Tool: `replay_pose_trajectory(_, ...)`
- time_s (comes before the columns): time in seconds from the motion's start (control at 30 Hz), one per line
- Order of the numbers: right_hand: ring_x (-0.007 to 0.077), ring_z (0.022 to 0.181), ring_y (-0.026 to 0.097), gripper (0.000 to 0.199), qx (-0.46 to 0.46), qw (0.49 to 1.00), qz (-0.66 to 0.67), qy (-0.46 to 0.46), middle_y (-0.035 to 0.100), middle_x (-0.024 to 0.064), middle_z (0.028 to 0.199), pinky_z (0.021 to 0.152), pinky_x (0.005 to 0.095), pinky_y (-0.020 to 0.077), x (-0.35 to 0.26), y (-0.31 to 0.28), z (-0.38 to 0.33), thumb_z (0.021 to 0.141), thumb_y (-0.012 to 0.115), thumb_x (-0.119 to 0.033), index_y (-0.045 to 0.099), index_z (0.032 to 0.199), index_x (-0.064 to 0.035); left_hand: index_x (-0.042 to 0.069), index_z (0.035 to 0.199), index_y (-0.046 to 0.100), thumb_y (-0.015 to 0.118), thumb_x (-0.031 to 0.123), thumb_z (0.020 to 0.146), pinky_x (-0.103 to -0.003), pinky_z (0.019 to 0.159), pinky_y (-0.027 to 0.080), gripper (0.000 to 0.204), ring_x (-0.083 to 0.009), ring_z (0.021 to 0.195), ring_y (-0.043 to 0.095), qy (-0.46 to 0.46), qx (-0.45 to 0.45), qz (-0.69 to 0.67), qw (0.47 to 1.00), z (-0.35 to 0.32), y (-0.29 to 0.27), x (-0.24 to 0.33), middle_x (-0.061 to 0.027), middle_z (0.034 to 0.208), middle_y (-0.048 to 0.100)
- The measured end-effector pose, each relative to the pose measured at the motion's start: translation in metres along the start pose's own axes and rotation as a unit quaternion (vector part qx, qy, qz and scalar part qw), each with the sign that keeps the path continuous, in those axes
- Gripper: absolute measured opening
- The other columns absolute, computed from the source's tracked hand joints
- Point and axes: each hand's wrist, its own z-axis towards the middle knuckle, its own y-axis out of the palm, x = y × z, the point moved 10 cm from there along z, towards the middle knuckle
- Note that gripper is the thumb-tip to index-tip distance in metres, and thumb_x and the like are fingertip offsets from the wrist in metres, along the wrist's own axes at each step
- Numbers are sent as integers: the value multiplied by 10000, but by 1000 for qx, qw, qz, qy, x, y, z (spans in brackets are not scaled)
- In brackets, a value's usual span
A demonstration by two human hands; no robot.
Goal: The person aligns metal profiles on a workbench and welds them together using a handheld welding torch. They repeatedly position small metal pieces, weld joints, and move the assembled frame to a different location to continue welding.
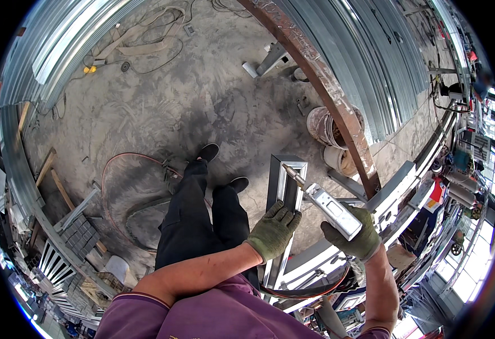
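While both gloved hands work over the grey rectangular metal frame (286, 186), the right hand (354, 236), in a green knit glove, has its grip closed full around the silver handheld welding torch w/ a thin brass-coloured nozzle (325, 203). Torch is tilted, nozzle tip pointing up-left and touching or just above the frame's top right corner; can't tell which. Left hand (274, 230), same kind of green glove, rests on the frame's left rail a bit below that corner, fingers curled over the edge, grip partly closed on the rail.

Frame stands on end over the stained concrete floor (202, 101), its lower part hidden behind the left hand & forearm. Person's black trouser legs and black shoes (208, 151) are just left of the frame. Rusty brown curved steel beam (326, 85) crosses behind the torch, upper centre to right. Two dirty white buckets (329, 138) sit on the floor near the beam. Red-brown hose (124, 161) loops on the floor at left, well apart from the hands. Corrugated silver metal sheets (61, 39) line upper left.
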Motion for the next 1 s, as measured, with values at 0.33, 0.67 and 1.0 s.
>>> replay_pose_trajectory(0.33, 305, 711, 739, 295, -3, 999, -43, 1, 731, 125, 812, 674, 396, 598, 2, 1, 0, 880, 811, -217, 731, 1114, -58, 10, 1457, 599, 626, 290, 993, -492, 1288, 317, 542, -303, 1289, 590, -1, 7, -1, 1000, 0, 0, 1, -132, 1247, 664)
replay_pose_trajectory(0.67, 300, 727, 745, 324, -4, 999, -39, -9, 740, 122, 842, 679, 387, 602, -1, 1, 0, 881, 810, -218, 736, 1152, -57, 20, 1455, 604, 614, 292, 999, -496, 1295, 308, 531, -308, 1293, 589, -5, 1, 0, 1000, 1, -1, 0, -135, 1254, 666)
replay_pose_trajectory(1.0, 299, 715, 745, 302, -15, 999, -23, 31, 737, 125, 815, 674, 387, 599, 8, 4, -3, 879, 810, -226, 729, 1115, -56, 23, 1447, 606, 610, 289, 1001, -500, 1292, 312, 519, -309, 1304, 589, -6, 3, -9, 1000, 0, -4, -1, -134, 1270, 668)
